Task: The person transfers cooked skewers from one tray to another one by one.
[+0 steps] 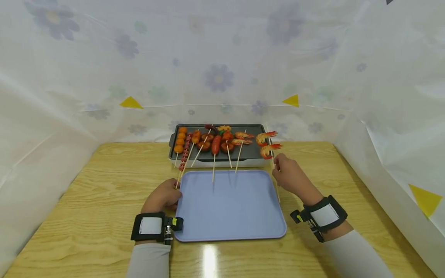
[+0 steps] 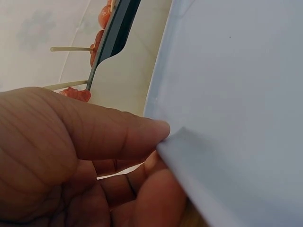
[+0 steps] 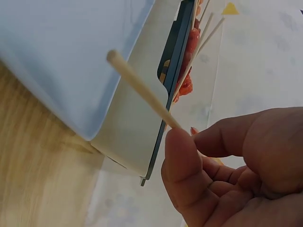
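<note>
With thumb and fingers my left hand (image 1: pixel 165 195) grips the left rim of a pale blue tray (image 1: pixel 229 208); in the left wrist view the thumb lies over the edge of the tray (image 2: pixel 236 94), with fingers below it. My right hand (image 1: pixel 292 175) pinches the wooden stick of a shrimp skewer (image 1: pixel 267 150), holding it at the right end of a dark grill plate (image 1: pixel 255 153). Two orange shrimp sit on its upper part. In the right wrist view the bare end of the skewer (image 3: pixel 142 90) sticks out past the thumb and fingertips (image 3: pixel 182 151).
Several skewers lie on the grill, among them orange balls (image 1: pixel 180 141), a sausage (image 1: pixel 216 144) and another shrimp skewer (image 1: pixel 242 141), their sticks pointing toward the tray. Beneath everything is a wood-grain table (image 1: pixel 104 216). A flowered white sheet (image 1: pixel 222 50) encloses the back and sides.
</note>
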### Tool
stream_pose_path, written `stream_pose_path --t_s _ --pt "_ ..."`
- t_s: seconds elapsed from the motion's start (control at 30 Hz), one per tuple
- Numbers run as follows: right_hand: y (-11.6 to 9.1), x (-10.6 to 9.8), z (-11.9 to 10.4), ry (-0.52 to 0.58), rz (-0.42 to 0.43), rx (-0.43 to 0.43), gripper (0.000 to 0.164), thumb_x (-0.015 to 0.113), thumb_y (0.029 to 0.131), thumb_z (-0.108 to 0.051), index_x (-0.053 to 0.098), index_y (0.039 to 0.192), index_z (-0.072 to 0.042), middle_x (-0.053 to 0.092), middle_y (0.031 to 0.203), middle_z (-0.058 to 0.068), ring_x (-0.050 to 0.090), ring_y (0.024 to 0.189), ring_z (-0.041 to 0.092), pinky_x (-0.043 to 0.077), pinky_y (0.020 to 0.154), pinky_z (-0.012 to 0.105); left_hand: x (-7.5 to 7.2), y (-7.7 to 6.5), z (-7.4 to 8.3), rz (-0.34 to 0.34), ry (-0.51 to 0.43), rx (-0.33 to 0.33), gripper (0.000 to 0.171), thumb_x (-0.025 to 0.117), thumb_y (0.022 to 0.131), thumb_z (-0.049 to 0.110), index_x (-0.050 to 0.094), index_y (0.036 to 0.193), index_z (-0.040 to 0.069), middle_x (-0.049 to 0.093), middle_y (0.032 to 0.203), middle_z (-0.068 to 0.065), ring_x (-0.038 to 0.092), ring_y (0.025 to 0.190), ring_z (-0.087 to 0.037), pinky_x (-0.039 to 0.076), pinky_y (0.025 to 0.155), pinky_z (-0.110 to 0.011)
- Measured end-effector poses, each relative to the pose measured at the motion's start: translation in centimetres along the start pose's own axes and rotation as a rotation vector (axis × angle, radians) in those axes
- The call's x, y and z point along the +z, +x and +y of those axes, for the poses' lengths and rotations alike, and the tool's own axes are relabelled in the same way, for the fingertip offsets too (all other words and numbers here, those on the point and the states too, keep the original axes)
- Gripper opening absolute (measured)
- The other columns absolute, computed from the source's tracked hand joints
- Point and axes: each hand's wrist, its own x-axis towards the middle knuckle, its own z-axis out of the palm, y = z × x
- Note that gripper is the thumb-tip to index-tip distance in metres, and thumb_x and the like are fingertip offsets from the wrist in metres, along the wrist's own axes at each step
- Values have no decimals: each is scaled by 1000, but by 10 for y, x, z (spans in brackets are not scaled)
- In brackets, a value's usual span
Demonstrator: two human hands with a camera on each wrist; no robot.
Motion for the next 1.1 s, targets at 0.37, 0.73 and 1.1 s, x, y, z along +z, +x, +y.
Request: stream_pose_path --t_s 0.37,0.73,1.1 --pt "-22 9 1 -84 7 4 14 50 92 -1 48 104 5 48 73 6 42 55 17 37 55 33 0 -1 0 -8 5 -3 38 55 87 2 52 125 -4 57 91 -16 59 68 -25 51 56 -31" --pt "-43 24 1 -42 -70 15 11 54 90 2 49 100 1 49 71 3 46 56 14 38 52 30 -1 2 -2 -12 5 5 36 56 87 2 52 123 -4 57 92 -17 59 70 -25 52 57 -32" --pt "-57 36 -6 -44 -138 118 8 57 92 0 52 97 -1 48 69 4 47 59 16 38 49 29 -2 1 -3 -22 10 -2 37 56 88 3 52 124 -4 57 92 -17 59 71 -25 52 58 -32"
